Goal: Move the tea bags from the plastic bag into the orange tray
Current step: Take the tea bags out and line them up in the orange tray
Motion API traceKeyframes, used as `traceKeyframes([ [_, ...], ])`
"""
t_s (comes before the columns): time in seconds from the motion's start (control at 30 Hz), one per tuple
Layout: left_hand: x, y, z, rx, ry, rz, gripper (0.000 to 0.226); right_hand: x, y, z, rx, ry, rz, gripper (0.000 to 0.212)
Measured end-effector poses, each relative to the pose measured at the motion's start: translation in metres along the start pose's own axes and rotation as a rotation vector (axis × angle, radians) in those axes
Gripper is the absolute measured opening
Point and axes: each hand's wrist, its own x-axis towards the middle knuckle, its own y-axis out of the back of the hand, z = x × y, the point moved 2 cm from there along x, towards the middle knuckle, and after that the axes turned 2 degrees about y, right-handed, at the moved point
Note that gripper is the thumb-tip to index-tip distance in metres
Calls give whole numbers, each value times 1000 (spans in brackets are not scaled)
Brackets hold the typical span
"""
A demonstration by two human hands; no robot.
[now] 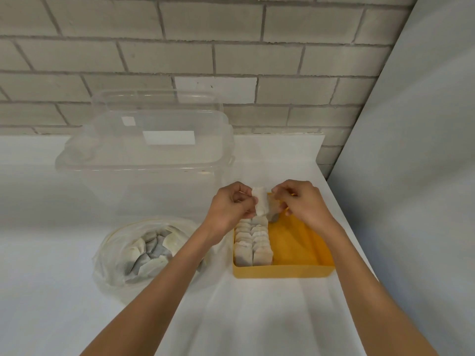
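Brick wall (231, 55) is seen behind the surface (257, 317). Over the far-left corner of the orange tray (282, 272), a pale tea bag (261, 204), long axis nearly upright, is pinched by the left hand (230, 204); a darker tea bag (273, 214) beside it is pinched by the right hand (302, 200).

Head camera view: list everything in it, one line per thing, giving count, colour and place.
orange tray: one, orange, on the table right of centre.
tray tea bags: many in two rows, off-white, along the tray's left side.
held tea bags: two as far as shows, off-white, above the tray's far end.
plastic bag: one, clear, on the table left of the tray.
loose tea bags: a heap, off-white and grey, inside the bag.
clear box: one, transparent, behind the bag.
table: one, white.
brick wall: one, pale grey, behind the table.
left hand: one, pinching the held tea bags.
right hand: one, pinching them too.
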Motion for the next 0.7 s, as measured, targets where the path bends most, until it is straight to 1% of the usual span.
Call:
traceKeyframes([
  [0.07, -1, -5, 4, -20, -21, 27, 10, -12, 2, -13, 124, -6, -54, 13],
  [0.13, -1, -9, 10, -39, -38, 33, 13, -21, 1, -21, 176, 20, -138, 20],
  [0.2, 0, -12, 15, -3, -70, 13, 13, -24, 0, -21, 235, 28, -172, 25],
  [0.27, 0, -15, 20, 73, -127, -5, 11, -25, 0, -19, 307, 14, -149, 22],
  [0.33, 2, -15, 26, 170, -183, 33, 14, -25, 2, -18, 367, -11, -114, 16],
  [0.4, 5, -12, 31, 249, -203, 67, 20, -25, 5, -17, 400, -34, -94, 16],
  [0.47, 10, -11, 35, 307, -218, 26, 21, -25, 8, -14, 406, -40, -99, 17],
  [0.53, 16, -15, 39, 371, -248, -25, 15, -23, 11, -9, 374, -48, -106, 13],
  [0.57, 19, -18, 40, 407, -264, -38, 13, -22, 13, -5, 313, -46, -94, 11],
  [0.67, 31, -30, 39, 526, -267, -93, 11, -18, 22, 8, 20, -25, -11, 19],
  [0.7, 35, -34, 35, 571, -254, -127, 13, -18, 25, 11, -27, -24, 9, 21],
])
